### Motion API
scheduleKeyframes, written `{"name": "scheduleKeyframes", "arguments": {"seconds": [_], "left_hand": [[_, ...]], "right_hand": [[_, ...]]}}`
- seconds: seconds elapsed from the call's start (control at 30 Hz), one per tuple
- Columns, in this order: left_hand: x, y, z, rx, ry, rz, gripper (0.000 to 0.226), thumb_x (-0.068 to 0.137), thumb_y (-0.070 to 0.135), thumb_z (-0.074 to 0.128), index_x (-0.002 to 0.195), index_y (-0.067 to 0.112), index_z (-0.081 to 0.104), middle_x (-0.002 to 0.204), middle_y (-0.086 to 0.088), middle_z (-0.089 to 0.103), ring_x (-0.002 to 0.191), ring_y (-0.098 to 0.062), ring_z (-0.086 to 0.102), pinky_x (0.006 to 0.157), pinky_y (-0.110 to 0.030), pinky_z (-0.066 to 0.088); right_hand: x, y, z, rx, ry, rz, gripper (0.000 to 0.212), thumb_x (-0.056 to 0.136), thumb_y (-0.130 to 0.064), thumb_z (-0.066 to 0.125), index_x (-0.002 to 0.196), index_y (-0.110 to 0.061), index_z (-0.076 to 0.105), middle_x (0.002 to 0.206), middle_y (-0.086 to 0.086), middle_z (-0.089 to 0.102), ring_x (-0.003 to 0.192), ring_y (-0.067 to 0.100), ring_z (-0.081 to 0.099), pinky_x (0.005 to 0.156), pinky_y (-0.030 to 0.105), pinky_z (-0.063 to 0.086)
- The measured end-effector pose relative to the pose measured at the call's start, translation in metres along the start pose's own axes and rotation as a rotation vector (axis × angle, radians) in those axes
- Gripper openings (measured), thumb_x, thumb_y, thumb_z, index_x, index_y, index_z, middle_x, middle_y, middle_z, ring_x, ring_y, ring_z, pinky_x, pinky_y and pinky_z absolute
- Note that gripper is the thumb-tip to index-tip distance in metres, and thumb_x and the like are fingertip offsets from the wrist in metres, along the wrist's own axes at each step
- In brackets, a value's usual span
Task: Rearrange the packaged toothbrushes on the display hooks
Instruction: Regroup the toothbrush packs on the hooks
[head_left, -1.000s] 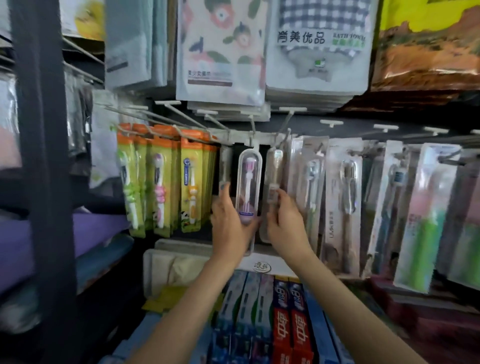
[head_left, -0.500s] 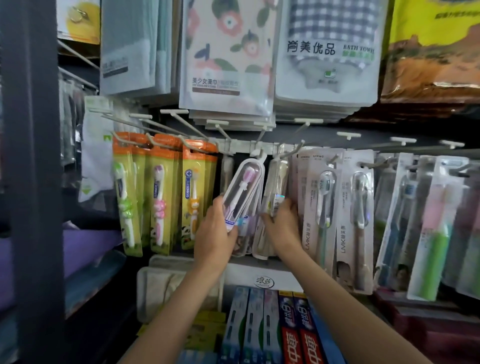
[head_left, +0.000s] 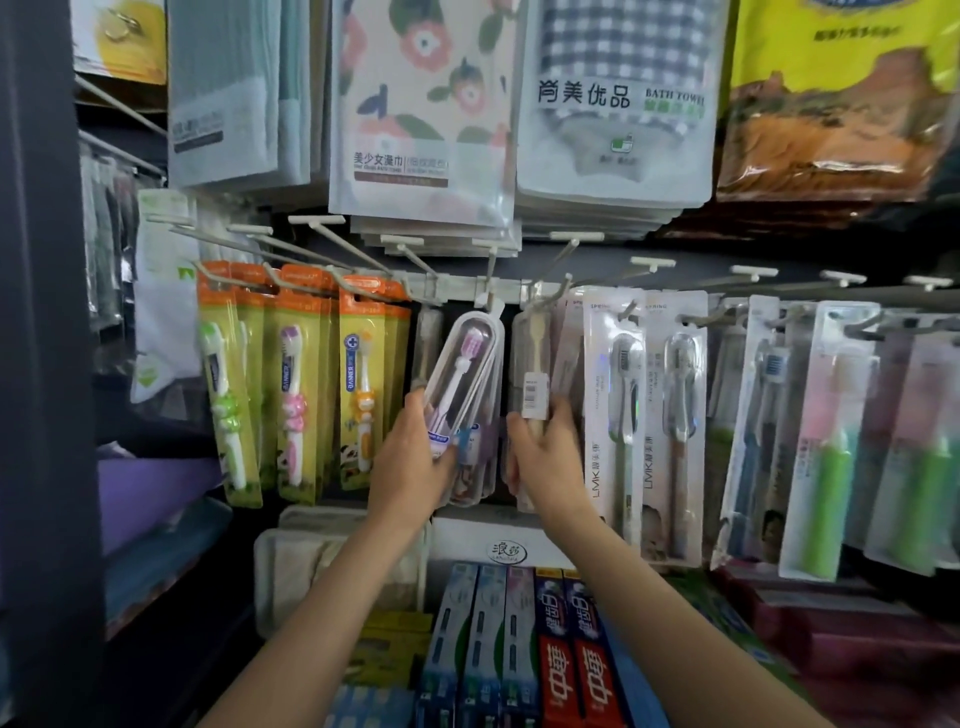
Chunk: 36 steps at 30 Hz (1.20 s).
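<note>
A clear case with a pink toothbrush (head_left: 464, 370) hangs tilted from a white hook (head_left: 491, 283) in the middle of the rail. My left hand (head_left: 413, 460) grips its lower end. Just right of it hangs a clear pack with a beige toothbrush (head_left: 531, 374) and a white barcode label. My right hand (head_left: 546, 457) holds the bottom of that pack. More clear cases hang behind the pink one, partly hidden by my left hand.
Yellow-orange children's toothbrush packs (head_left: 358, 384) hang to the left, white LMK packs (head_left: 618, 415) and green-handled packs (head_left: 826, 457) to the right. Towel bags (head_left: 421, 114) hang above. Toothpaste boxes (head_left: 561, 654) lie below. A dark post (head_left: 41, 364) stands at far left.
The pink toothbrush case went from hanging straight to tilted, its bottom pulled left by my left hand. My right hand slid down the beige pack. The view moved closer.
</note>
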<state>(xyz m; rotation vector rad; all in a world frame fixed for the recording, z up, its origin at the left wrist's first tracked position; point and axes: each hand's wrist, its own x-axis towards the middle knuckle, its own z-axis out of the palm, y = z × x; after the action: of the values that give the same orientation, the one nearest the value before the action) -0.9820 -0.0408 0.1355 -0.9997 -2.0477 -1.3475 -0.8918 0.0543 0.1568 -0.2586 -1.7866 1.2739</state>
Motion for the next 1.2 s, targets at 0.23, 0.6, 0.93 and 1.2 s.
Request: {"name": "scheduleKeyframes", "arguments": {"seconds": [0.23, 0.6, 0.93, 1.2], "left_hand": [[-0.004, 0.007, -0.001, 0.025, 0.018, 0.008, 0.040, 0.084, 0.016, 0.064, 0.117, 0.016, 0.040, 0.097, 0.014, 0.047, 0.083, -0.005, 0.050, 0.053, -0.006, 0.038], [-0.006, 0.009, 0.006, -0.121, -0.007, -0.045, 0.040, 0.083, 0.031, 0.065, 0.113, 0.024, 0.040, 0.106, 0.009, 0.059, 0.093, -0.009, 0.059, 0.073, -0.025, 0.046], [-0.037, -0.020, -0.054, 0.042, 0.068, 0.042, 0.072, 0.080, 0.032, 0.067, 0.139, 0.014, 0.032, 0.132, 0.001, 0.047, 0.118, -0.013, 0.047, 0.097, -0.024, 0.038], [-0.042, -0.033, -0.081, 0.088, 0.213, 0.076, 0.042, 0.093, 0.019, 0.049, 0.134, 0.013, 0.040, 0.118, 0.007, 0.051, 0.103, -0.005, 0.050, 0.087, -0.022, 0.041]], "right_hand": [[-0.016, 0.006, 0.003, -0.012, 0.034, -0.158, 0.021, 0.095, -0.017, 0.047, 0.115, -0.016, 0.043, 0.074, -0.013, 0.057, 0.061, -0.001, 0.056, 0.059, 0.019, 0.050], [-0.039, -0.021, -0.004, 0.041, -0.041, -0.469, 0.020, 0.092, -0.005, 0.049, 0.105, -0.016, 0.038, 0.045, -0.015, 0.050, 0.040, -0.001, 0.045, 0.045, 0.009, 0.031], [-0.043, -0.001, 0.019, -0.145, -0.249, -0.266, 0.026, 0.097, -0.036, 0.035, 0.095, -0.013, 0.048, 0.059, 0.005, 0.052, 0.046, 0.018, 0.050, 0.042, 0.037, 0.045], [-0.014, -0.022, 0.072, -0.063, -0.109, -0.084, 0.029, 0.100, -0.029, 0.030, 0.081, -0.011, 0.040, 0.058, 0.010, 0.050, 0.037, 0.015, 0.045, 0.034, 0.027, 0.040]]}}
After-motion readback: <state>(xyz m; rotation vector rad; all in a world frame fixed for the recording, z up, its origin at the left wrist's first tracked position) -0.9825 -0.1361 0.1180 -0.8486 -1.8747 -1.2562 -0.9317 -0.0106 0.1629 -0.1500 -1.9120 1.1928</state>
